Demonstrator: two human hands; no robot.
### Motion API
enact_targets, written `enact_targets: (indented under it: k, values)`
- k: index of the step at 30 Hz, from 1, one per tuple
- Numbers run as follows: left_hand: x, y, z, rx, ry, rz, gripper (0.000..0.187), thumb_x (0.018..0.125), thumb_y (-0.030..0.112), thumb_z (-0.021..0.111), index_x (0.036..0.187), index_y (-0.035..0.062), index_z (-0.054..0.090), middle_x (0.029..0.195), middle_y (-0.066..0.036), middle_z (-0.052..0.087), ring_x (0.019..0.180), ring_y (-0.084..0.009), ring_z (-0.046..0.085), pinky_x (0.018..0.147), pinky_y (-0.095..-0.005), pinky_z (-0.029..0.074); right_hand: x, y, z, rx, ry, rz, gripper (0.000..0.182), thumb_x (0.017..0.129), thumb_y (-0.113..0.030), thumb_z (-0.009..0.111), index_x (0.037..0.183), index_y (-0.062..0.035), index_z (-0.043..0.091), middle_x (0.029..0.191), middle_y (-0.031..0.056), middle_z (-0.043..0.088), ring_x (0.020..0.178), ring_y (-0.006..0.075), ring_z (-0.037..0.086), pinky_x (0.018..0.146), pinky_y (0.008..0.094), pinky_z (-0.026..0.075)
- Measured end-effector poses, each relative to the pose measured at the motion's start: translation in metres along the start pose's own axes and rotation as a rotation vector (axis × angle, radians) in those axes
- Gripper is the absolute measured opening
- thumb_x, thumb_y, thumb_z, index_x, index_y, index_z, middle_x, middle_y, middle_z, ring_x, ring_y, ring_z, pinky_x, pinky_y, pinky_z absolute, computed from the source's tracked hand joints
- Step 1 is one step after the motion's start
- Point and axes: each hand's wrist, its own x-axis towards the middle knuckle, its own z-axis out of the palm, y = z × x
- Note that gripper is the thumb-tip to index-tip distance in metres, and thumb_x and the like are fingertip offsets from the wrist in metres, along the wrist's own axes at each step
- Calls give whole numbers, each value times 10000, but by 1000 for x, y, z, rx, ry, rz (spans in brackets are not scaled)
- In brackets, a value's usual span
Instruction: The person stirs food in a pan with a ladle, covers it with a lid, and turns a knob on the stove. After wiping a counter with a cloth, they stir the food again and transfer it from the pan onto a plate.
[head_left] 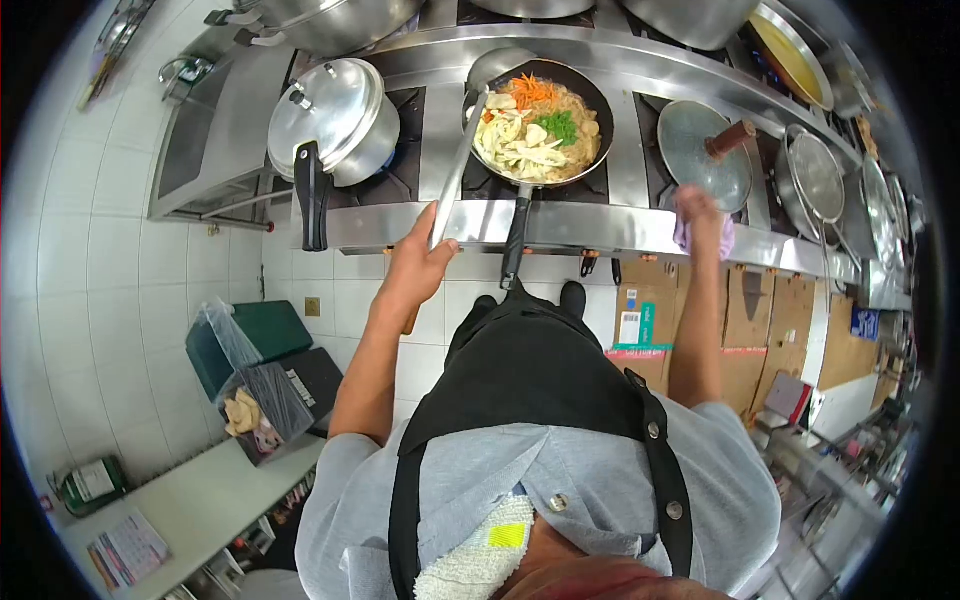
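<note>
My left hand is wrapped round the handle of a long metal ladle, whose bowl rests at the upper left rim of a black frying pan. In the pan lie orange carrot strips, chopped greens, pale cabbage pieces and brownish noodle-like food. The pan's black handle points toward me, untouched. At the stove's front edge, my right hand is closed on a purple cloth, just below a round glass lid with a brown knob.
A pressure cooker stands on the left burner, its black handle jutting over the front edge. Large pots line the back. Strainers are at the right. Cardboard lies below the stove; a bin is at lower left.
</note>
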Motion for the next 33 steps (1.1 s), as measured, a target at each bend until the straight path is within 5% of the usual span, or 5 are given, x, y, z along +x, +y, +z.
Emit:
enact_targets:
  k: [2,7,20,25,33]
  values:
    - [12,-28,-1,92,-14,74,591,805,102,574,1343,30,339,1196,-217,534,1116,-277,504,961,-334,353,-85,12,39,145,-135,295,227,824,-225,595,947,-39,638,839,40,634,742,121,584,637,259,461]
    - [-1,-29,17,-149,-160,-129,573,822,105,560,1347,42,338,653,-51,518,364,-112,408,310,-275,332,-227,98,68,-40,-322,655,211,842,-197,549,941,-17,597,806,55,603,717,157,610,574,302,490]
    - [30,-65,22,163,-117,379,572,820,197,578,1323,28,366,851,-140,603,488,-171,532,392,-285,400,-265,196,22,171,-78,1078,190,823,-199,589,894,-23,581,772,76,574,661,213,604,548,386,492]
    - [-46,20,-27,-557,-363,-311,409,872,162,520,1256,46,441,646,-34,481,369,-92,396,299,-240,328,-282,192,26,271,-28,1133,135,841,-130,489,784,-42,574,674,53,546,562,154,543,489,275,471]
    - [2,9,21,-589,-296,-253,330,885,211,534,1148,20,474,640,-7,461,366,-66,380,280,-218,302,-287,180,18,160,-114,1160,214,849,-125,450,679,-67,566,612,35,526,519,123,522,417,250,427]
